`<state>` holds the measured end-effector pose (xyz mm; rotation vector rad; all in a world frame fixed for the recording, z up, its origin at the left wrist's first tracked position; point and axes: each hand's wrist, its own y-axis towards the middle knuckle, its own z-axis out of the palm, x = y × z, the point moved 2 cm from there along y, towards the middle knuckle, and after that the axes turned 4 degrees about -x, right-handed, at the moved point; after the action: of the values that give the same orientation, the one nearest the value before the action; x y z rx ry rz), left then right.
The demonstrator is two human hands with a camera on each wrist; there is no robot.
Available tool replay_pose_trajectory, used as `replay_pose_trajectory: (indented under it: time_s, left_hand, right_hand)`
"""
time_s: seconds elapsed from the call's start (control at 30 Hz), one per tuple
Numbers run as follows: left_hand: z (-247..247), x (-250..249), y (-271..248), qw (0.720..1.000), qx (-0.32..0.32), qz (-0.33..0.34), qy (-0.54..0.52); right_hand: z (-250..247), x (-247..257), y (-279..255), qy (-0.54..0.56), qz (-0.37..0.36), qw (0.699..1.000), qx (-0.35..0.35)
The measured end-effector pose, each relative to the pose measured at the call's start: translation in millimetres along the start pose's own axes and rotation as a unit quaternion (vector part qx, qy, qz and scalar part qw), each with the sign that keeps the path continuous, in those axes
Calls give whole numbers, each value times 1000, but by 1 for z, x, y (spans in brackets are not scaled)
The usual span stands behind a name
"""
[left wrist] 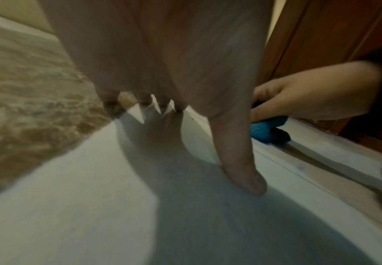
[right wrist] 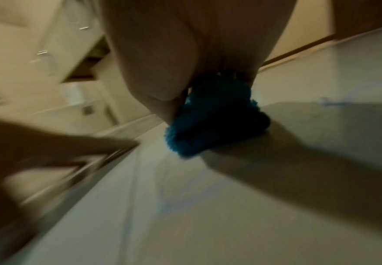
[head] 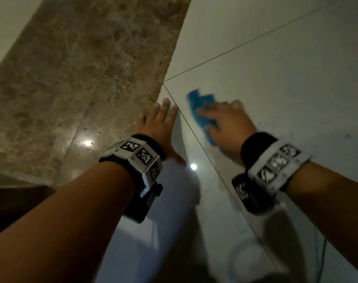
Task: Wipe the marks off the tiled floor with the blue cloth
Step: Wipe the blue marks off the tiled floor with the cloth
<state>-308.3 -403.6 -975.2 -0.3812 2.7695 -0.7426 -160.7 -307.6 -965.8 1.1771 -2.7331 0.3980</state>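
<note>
The blue cloth [head: 200, 111] lies bunched on the pale tiled floor [head: 276, 78], with my right hand [head: 225, 121] on top of it, fingers curled over it. The right wrist view shows the right hand [right wrist: 185, 53] gripping the fluffy cloth [right wrist: 212, 125] against the tile. Faint blue marks [head: 212, 186] streak the floor behind that hand, and a small dark blue mark [head: 347, 135] lies to its right. My left hand [head: 161, 123] rests flat on the floor left of the cloth, fingers spread and holding nothing. The left wrist view shows its thumb [left wrist: 242, 170] touching the tile and the cloth [left wrist: 265, 130] beyond.
A brown marble strip [head: 82, 78] borders the pale tiles on the left. A dark grout line [head: 194, 131] runs between the hands. A wooden door frame [left wrist: 332, 44] stands past the cloth. A thin cable [head: 323, 252] lies at lower right.
</note>
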Motion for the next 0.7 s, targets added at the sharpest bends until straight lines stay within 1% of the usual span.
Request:
replay_pose_trajectory:
  time_s: [0.03,0.07,0.1,0.13,0.17,0.23,0.27,0.3,0.33,0.37,0.4,0.47,0.5,0.53,0.57,0.6,0.63,0.67,0.7]
  left_hand:
    - [1,-1,1,1000,2,-3,5]
    - [1,0,2,1000,5,-5,8]
    - [1,0,2,1000,6,-5,9]
    - [1,1,1,1000,4,-4,7]
    - [1,2,1,1000,1,-4,4]
    - [1,1,-1,1000,3,-5,0]
    - [0,0,-2,1000,5,-6,3]
    - [0,-1,-2,1000,6,-6,6]
    - [-1,-1,-2,1000,7,-6,7]
    - [-1,-1,-2,1000,9,-6,5]
    - [-1,-1,-1,1000,11,-5,3]
    - [-1,-1,-1,1000,17,-3,4]
    - [-1,-1,-1,1000,19,-2,5]
    - [-1,-1,-1,1000,19,-2,6]
    - [-1,-1,-2,1000,15,-2,6]
    - [-1,-1,-2,1000,13,-2,6]
    - [-1,-1,-3,1000,12,-3,4]
    - [-1,-1,-3,1000,11,-3,4]
    - [0,0,-3,1000,11,-4,4]
  right_hand:
    - [3,16,-12,0,-70,997,7]
    - [7,24,-21,14,-123,992,23]
    - [8,23,-24,23,-149,988,38]
    - [7,13,-19,38,-138,989,43]
    - [6,-4,-8,55,-99,993,33]
    - [-4,-42,11,80,42,996,-11]
    - [-9,-54,15,69,99,992,-29]
    - [-11,-56,16,43,120,991,-37]
    - [-8,-49,14,21,109,993,-34]
    - [-5,-33,9,12,73,997,-25]
    - [1,-15,1,12,10,1000,-13]
    - [9,17,-18,14,-123,992,15]
    - [10,21,-21,10,-160,987,29]
    - [6,15,-17,16,-153,987,38]
    - [4,2,-6,23,-114,993,35]
    - [2,-14,6,35,-46,998,27]
    - [-1,-31,18,43,30,999,11]
    - [-5,-42,25,52,90,995,-8]
    - [-8,-43,26,54,116,992,-24]
